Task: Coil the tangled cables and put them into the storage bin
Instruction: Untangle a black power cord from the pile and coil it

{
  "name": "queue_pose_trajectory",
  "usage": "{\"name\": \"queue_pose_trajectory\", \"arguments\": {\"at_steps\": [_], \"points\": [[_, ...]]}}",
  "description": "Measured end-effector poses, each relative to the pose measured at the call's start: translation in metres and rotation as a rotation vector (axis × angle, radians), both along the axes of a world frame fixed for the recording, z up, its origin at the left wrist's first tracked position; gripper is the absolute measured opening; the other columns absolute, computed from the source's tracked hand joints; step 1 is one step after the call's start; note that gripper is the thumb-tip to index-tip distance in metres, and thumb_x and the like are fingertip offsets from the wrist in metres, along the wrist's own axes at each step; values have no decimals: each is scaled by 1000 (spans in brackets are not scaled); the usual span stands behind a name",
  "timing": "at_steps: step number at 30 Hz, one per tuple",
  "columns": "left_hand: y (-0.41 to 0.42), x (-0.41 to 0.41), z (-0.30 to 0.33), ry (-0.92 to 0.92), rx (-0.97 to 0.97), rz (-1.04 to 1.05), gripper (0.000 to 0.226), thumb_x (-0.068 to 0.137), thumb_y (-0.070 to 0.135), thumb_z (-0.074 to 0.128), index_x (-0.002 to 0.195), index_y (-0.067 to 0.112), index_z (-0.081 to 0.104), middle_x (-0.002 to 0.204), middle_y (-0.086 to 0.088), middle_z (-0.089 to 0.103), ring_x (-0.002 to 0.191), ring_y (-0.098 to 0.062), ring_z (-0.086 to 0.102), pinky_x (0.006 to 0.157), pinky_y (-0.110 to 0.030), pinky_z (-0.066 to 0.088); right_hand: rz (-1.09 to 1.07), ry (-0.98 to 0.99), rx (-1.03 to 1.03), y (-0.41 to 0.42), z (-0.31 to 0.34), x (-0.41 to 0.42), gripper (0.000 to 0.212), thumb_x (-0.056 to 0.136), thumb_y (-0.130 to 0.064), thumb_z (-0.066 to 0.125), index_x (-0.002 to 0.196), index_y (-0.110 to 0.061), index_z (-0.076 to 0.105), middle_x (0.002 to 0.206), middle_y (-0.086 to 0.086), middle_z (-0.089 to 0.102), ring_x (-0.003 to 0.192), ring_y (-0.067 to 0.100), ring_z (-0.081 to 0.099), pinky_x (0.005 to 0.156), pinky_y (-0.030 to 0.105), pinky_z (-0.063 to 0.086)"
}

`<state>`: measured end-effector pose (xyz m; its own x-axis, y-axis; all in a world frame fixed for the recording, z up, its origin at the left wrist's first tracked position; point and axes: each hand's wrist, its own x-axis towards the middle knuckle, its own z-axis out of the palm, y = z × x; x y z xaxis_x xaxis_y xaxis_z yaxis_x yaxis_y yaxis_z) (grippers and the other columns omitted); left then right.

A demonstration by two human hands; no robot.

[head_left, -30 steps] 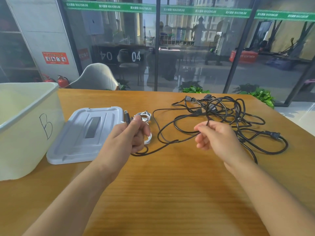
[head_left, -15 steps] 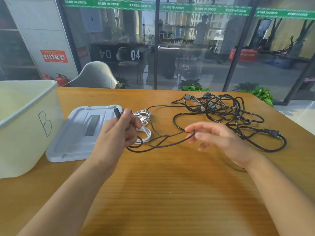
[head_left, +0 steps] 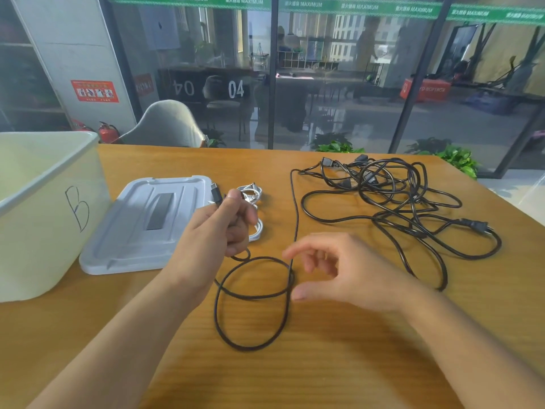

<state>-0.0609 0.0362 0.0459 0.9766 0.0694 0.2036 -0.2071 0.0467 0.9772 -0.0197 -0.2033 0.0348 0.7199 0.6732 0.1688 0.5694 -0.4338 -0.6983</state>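
My left hand (head_left: 219, 228) grips the plug end of a thin black cable (head_left: 250, 308), its connector sticking up above my thumb. That cable hangs below the hand in two loops over the table, then runs up toward the far tangle. My right hand (head_left: 333, 270) hovers beside the loops with fingers loosely spread, thumb close to the cable; it holds nothing. A tangled pile of black power cables (head_left: 392, 199) lies at the right. A small white cable (head_left: 255, 211) lies behind my left hand. The cream storage bin (head_left: 44, 208) marked "B" stands at the left.
The bin's grey lid (head_left: 147, 225) lies flat between the bin and my left hand. The wooden table (head_left: 324, 364) ends at a glass wall. A chair stands beyond the far edge, and plants sit at the far right.
My left hand kept its grip on the plug end. My right hand let go of the black cable and opened, moving down and toward me. The cable now hangs in larger loops below my left hand.
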Motion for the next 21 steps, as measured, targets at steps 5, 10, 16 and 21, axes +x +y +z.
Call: {"name": "queue_pose_trajectory", "arguments": {"at_steps": [5,10,16,21], "points": [[-4,-3,0,4,-93,-152,45,105,47,43,78,17,63,62,3,21,55,-19,23,57,-29,22,-70,-173,84,36,-8,-24,60,90,-53,74,144,-35,55,121,-22,59,119,2,54,99,20,44],[-6,-6,2,-1,-143,-271,45,110,43,39,82,17,62,62,5,20,52,-16,26,56,-25,33,-38,-147,80,39,-14,-25,55,101,-44,63,152,-35,45,152,-28,41,145,-8,32,117,14,26],[-10,-10,7,22,-209,-399,43,106,44,42,80,16,62,58,9,22,49,-14,19,49,-26,26,-118,91,423,33,-11,-16,41,97,-22,74,130,-26,50,125,-15,67,120,6,66,100,20,50],[-13,-14,11,53,-228,-464,44,103,45,44,84,14,68,54,12,25,44,-8,20,45,-21,27,144,40,76,36,-19,-20,43,102,-25,67,144,-26,57,144,-22,57,141,-1,46,118,25,36]]}}
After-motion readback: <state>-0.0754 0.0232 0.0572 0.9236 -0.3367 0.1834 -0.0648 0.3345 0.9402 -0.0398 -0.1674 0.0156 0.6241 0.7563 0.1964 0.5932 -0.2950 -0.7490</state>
